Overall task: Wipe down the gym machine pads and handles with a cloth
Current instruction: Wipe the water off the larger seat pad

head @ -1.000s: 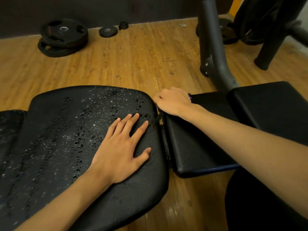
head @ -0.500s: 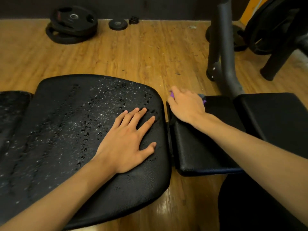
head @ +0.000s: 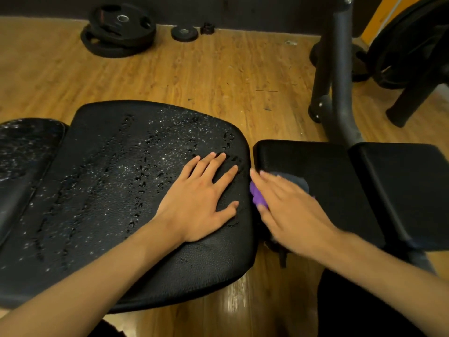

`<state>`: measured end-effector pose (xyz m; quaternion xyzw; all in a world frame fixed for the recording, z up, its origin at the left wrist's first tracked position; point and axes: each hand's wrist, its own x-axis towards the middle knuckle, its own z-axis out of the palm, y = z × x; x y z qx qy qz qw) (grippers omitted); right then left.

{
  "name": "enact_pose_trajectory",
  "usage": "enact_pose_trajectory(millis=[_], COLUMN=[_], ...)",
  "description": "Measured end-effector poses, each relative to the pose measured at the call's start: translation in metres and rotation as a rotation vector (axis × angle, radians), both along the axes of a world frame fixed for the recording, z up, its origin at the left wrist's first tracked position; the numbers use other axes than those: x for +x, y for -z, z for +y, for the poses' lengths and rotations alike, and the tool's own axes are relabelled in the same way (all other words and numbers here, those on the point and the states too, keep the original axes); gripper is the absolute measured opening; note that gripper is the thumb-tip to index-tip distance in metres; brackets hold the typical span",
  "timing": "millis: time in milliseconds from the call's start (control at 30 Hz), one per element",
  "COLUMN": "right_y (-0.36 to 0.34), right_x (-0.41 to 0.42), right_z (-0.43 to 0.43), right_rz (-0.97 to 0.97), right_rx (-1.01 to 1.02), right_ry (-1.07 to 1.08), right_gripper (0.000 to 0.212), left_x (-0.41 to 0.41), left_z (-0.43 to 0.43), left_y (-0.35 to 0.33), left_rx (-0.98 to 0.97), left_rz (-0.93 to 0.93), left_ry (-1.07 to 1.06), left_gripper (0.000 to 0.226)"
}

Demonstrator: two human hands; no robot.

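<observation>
A large black seat pad (head: 102,205), speckled with water droplets, fills the left and middle. My left hand (head: 198,198) lies flat on its right part, fingers spread, holding nothing. To the right is a smaller dry black pad (head: 315,166). My right hand (head: 289,210) presses a purple and dark cloth (head: 258,199) onto that pad's left edge, by the gap between the two pads. Most of the cloth is hidden under the hand, which is blurred.
Another wet black pad (head: 21,147) sits at far left, a further black pad (head: 408,190) at far right. A grey machine post (head: 340,76) rises behind. Weight plates (head: 119,32) lie on the wooden floor near the wall; more plates (head: 410,45) hang at top right.
My right hand with the cloth has slid toward me along the small pad's left edge. My left hand has stayed flat on the wet pad. The camera has shifted.
</observation>
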<state>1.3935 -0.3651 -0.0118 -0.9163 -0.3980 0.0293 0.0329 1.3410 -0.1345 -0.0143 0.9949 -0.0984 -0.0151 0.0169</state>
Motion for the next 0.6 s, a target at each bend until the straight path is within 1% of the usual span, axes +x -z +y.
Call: enact_pose_trajectory(millis=[133,200,333,367,433,467,600], right_y=[-0.001,-0.001,-0.004,-0.003,0.0,0.002,0.0], right_x=[0.047,0.049,0.002,-0.012,-0.031,-0.031,0.002], right_z=[0.037,0.038,0.009,0.003,-0.005,-0.006,0.0], right_rz=[0.058,0.067,0.108,0.095,0.001,-0.035,0.028], right_rx=[0.104,0.137,0.079,0.071,0.044,0.028,0.024], right_ry=[0.102,0.105,0.068,0.05,0.014,0.005,-0.02], right_gripper=[0.068,0.068,0.066,0.064,0.06,0.06,0.063], left_x=[-0.001,-0.002,-0.002,-0.001,-0.001,-0.001,0.0], left_z=[0.001,0.001,0.0,0.0,0.0,0.0,0.001], left_y=[0.002,0.002,0.002,0.002,0.002,0.001,0.0], left_rx=[0.006,0.012,0.004,0.0,0.0,-0.002,-0.012], left_rz=[-0.015,-0.018,-0.016,-0.017,-0.015,-0.014,-0.01], left_ry=[0.004,0.0,-0.004,-0.003,-0.001,-0.001,0.003], left_gripper=[0.08,0.08,0.08,0.08,0.08,0.08,0.08])
